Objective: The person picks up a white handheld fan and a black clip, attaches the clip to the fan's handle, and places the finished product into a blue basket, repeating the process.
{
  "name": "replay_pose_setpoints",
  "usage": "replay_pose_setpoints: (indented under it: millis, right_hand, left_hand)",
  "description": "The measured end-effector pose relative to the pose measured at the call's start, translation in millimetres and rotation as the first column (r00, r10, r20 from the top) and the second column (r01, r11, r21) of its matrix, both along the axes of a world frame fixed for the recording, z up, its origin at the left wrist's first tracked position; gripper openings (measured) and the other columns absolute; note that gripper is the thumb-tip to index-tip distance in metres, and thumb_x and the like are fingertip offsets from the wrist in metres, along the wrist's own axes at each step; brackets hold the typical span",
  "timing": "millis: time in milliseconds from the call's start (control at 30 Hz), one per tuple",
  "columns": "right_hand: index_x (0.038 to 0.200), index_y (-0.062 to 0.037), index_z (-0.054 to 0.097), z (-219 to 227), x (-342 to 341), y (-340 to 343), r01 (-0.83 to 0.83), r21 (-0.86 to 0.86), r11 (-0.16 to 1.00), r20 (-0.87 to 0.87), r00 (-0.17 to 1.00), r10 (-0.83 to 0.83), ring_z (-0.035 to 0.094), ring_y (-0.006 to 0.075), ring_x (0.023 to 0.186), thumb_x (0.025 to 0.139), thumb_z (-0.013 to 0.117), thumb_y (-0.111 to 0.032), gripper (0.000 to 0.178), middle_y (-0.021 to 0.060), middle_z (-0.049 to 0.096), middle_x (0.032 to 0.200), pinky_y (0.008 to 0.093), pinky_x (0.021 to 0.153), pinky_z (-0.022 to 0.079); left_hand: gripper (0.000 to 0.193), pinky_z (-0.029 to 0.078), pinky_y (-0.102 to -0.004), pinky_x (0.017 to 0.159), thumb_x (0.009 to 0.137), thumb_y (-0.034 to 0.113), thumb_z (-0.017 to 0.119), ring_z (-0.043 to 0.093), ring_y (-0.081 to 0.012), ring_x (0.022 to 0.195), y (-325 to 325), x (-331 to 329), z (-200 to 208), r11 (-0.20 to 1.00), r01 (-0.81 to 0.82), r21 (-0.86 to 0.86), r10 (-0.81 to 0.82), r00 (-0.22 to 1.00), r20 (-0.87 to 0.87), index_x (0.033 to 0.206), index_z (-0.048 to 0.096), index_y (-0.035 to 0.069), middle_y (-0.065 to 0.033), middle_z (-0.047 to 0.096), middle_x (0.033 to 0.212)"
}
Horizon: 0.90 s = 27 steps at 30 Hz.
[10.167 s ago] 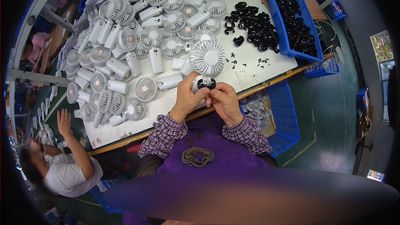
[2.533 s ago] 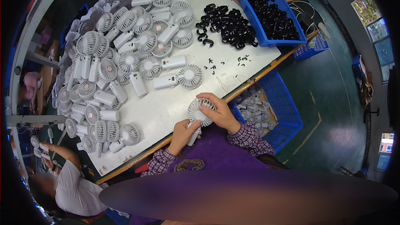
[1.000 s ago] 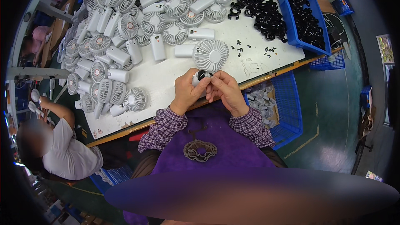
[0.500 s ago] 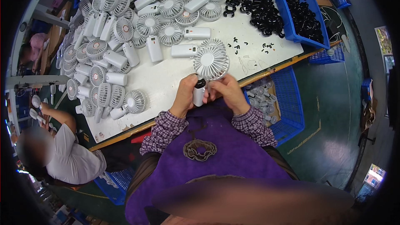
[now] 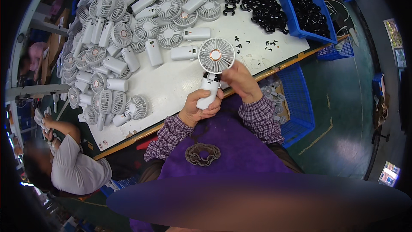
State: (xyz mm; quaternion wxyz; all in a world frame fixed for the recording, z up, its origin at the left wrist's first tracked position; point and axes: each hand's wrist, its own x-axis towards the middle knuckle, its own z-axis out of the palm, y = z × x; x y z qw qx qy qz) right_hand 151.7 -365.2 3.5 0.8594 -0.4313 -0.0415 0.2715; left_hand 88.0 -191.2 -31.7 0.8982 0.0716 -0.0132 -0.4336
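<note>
A white handheld fan [image 5: 210, 90] stands upright over the table's near edge, its round grille with the orange-ringed centre turned up toward me. My left hand [image 5: 201, 105] is wrapped round the lower part of its handle. A black part [image 5: 217, 77] sits at the neck between handle and grille; its exact shape is hard to make out. My right hand [image 5: 242, 81] is beside the neck and the grille's lower right edge. Its fingers are blurred and partly hidden, so I cannot tell whether they grip anything.
Many white fans [image 5: 146, 27] are piled across the table's [image 5: 161, 88] left and far side. Black clip-like parts [image 5: 268, 15] lie heaped near a blue tray [image 5: 292, 25] of more. Small black pieces [image 5: 271, 44] are scattered nearer. A blue crate [image 5: 300, 103] holds fan parts below. A co-worker [image 5: 77, 163] sits left.
The fan has turned so its orange-ringed grille faces me and its neck has straightened. My left hand has shifted lower on the handle; my right hand has moved slightly up beside the grille.
</note>
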Motion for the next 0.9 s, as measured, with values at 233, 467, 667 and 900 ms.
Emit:
replay_pose_setpoints:
  millis: [233,467,667,900]
  right_hand:
    - [0.128,0.0014,0.041,-16,-39,21,-0.077,0.387,0.919,-0.113,0.985,0.131,0.058,0.0317,0.109,0.084,0.067,-0.031,0.06,0.0162,0.059,0.113,0.0486,0.101,0.042]
    - [0.129,-0.0001,0.038,0,-42,22,-0.037,0.526,0.85,-0.047,0.996,0.072,0.059,0.0268,0.103,0.083,0.068,-0.032,0.063,0.0158,0.054,0.117,0.0389,0.09,0.051]
    - [0.134,0.0017,0.034,-15,-30,6,-0.01,0.507,0.862,-0.039,0.999,0.035,0.05,0.0368,0.119,0.086,0.063,-0.026,0.062,0.0181,0.052,0.123,0.0447,0.1,0.042]
    - [0.142,-0.0049,0.026,-37,-42,-39,0.167,0.392,0.905,-0.011,0.984,-0.177,0.033,0.0283,0.132,0.082,0.062,-0.015,0.071,0.014,0.032,0.144,0.0447,0.11,0.025]
  left_hand:
    - [0.046,0.03,-0.023,0.027,0.083,0.033,0.05,0.04,-0.0131,0.033,-16,-15,20,0.994,-0.076,-0.076,0.076,0.997,-0.001,0.1,0.052,-0.01,-0.0109,0.051,0.056]
    - [0.04,0.029,-0.0235,0.026,0.083,0.027,0.051,0.036,-0.015,0.032,-22,-14,87,0.942,-0.16,0.296,0.174,0.985,-0.021,0.095,0.053,-0.011,-0.0147,0.05,0.057]
    - [0.024,0.044,-0.0304,0.045,0.085,0.02,0.056,0.053,-0.025,0.044,-26,9,51,0.547,-0.395,0.738,-0.046,0.866,0.497,0.092,0.052,-0.003,-0.0146,0.057,0.063]
    - [0.042,0.049,-0.0458,0.062,0.075,0.019,0.064,0.06,-0.0384,0.072,-44,14,26,-0.163,-0.893,0.419,-0.546,0.436,0.716,0.107,0.046,-0.002,-0.0206,0.058,0.088]
